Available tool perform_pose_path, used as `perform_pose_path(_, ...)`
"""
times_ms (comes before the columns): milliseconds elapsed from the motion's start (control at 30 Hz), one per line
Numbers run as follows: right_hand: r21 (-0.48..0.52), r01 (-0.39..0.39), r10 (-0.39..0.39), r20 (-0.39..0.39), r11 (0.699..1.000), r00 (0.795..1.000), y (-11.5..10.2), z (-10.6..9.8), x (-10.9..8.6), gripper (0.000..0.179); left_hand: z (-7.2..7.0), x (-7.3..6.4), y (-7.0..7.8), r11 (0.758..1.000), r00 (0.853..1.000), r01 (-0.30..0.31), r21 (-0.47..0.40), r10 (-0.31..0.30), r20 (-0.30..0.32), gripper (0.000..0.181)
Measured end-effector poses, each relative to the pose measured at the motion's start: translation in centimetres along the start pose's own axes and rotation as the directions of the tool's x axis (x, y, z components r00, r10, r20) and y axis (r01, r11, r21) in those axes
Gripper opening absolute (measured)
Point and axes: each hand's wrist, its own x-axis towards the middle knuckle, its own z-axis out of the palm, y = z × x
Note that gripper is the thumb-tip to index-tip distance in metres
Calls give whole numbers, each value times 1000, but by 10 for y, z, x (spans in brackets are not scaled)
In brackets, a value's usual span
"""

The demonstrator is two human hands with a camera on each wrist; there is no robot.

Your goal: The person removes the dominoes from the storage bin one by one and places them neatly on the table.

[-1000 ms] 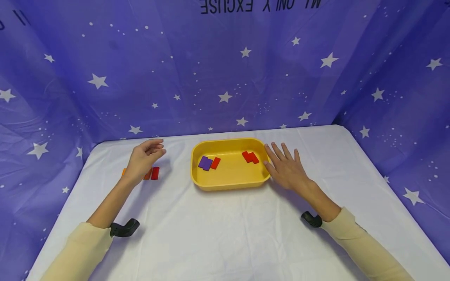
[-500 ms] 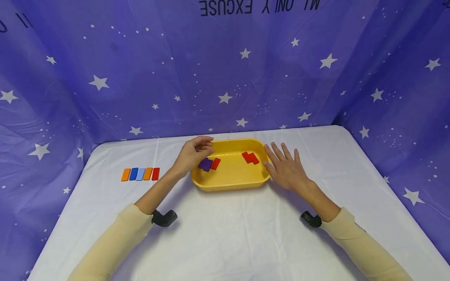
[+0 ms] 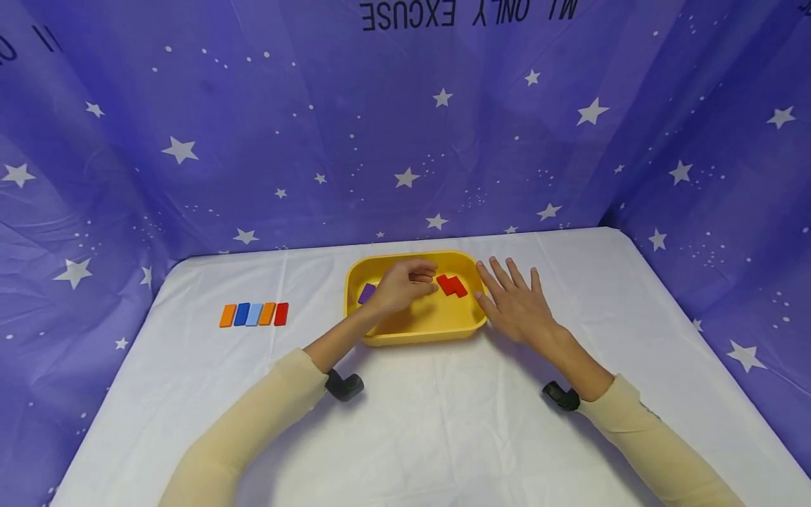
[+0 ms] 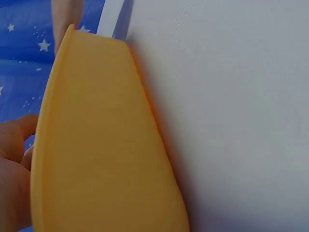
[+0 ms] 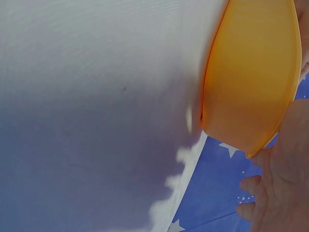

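Overhead, the head view shows a yellow tray (image 3: 415,329) on the white bench (image 3: 405,422), in front of a starry purple backdrop (image 3: 317,127). The left hand (image 3: 405,285) is inside the tray with its fingers loosely curled above the floor; whether they pinch anything cannot be told. Just beside its fingertips lie two red tiles (image 3: 453,285), overlapping at the tray's right end. A purple tile (image 3: 367,292) shows at the tray's left end, partly hidden by the wrist. The right hand (image 3: 516,303) lies flat on the bench with fingers spread and straight, its thumb side against the tray's right wall, holding nothing. Well apart to the left, a row of five tiles (image 3: 253,314) lies on the bench, side by side: orange, blue, pale blue, orange, red. A black camera mount sits under each wrist.

Next, the left wrist view shows the tray's outer wall (image 4: 101,145) close up against the white cloth, with part of the left hand (image 4: 12,179) at the lower left edge; its fingers are out of frame.

Lastly, the right wrist view shows the tray's wall (image 5: 251,72) and rim from outside, and the right hand (image 5: 282,179) at the lower right, its fingers extended just beside the rim, with backdrop behind.
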Motion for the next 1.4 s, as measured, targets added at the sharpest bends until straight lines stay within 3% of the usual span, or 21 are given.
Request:
perform_pose_path(167,4,6,-6,3,1000,1000,1,1,-1,68,11,7,1,999,999,30,34,-31,13,42)
perform_pose_path(467,2,12,-12,0,1000,1000,1,0,0,68,18,24,-7,982,995,103,157,-104,-5,44)
perform_pose_path(967,4,10,-10,7,1000,1000,1,0,1,67,23,37,-20,962,995,71,265,-86,45,49)
perform_pose_path(1167,13,11,-11,-12,1000,1000,1,0,0,67,25,39,-22,960,992,69,270,-93,80,44)
perform_pose_path(1400,10,9,-9,-14,1000,1000,1,1,0,67,25,40,-22,939,991,74,335,-107,82,34)
